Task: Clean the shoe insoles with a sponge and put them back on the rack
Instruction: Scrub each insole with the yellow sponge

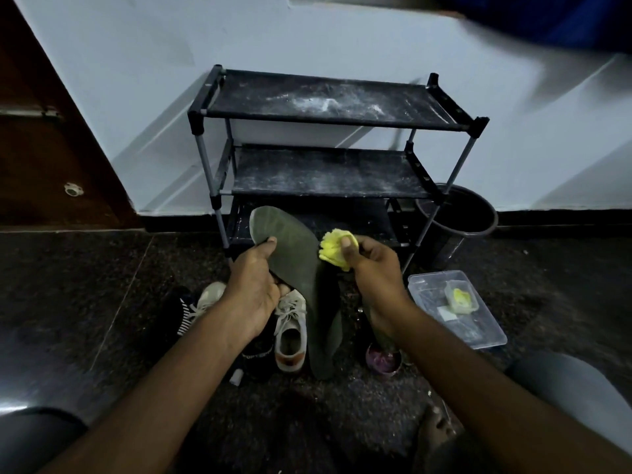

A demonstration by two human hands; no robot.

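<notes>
Insole (297, 268), green, is held tilted above the shoes (290, 333) on the floor, the left hand (253, 285) gripping it, thumb on top. The right hand (372, 268) pinches a yellow sponge (333, 249) just beside its edge. Behind stands the dusty rack (325, 172).

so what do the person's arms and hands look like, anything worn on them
The left hand and right hand are bare: no gloves, rings or bands that I can see. The left forearm and right forearm are bare too, with no watch and no sleeve showing down to the frame's edge.
</notes>
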